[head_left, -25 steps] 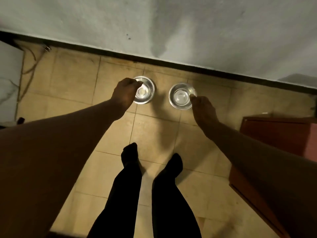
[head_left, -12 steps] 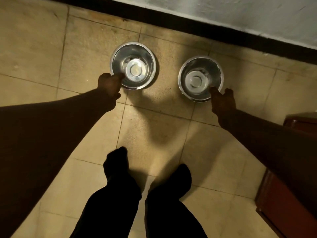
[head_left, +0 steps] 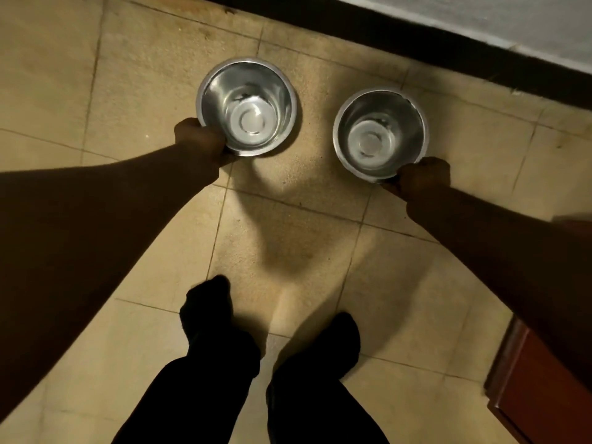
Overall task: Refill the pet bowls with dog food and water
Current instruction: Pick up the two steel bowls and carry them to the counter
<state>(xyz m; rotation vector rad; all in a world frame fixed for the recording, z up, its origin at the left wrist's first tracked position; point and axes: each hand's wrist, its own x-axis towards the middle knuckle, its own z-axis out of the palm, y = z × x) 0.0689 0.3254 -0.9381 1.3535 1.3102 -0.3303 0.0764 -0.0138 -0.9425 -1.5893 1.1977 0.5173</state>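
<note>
Beige tiled floor (head_left: pixel 288 238); black skirting strip (head_left: pixel 416 46) under a pale wall (head_left: pixel 528 20); reddish wooden cabinet (head_left: pixel 538 389) at right.

Two round, shiny stainless-steel bowls stand on the tan tiled floor, the left bowl (head_left: pixel 246 105) and the right bowl (head_left: pixel 380 133), set apart from each other. Two bare hands show, the left hand (head_left: pixel 200 139) and the right hand (head_left: pixel 423 177), one at each bowl's near rim. Two black-clad feet and one reddish-brown wooden cabinet (head_left: pixel 541 389) complete the count.

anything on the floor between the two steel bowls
Nothing: the head view shows only bare tile between the left bowl and the right bowl.
</note>
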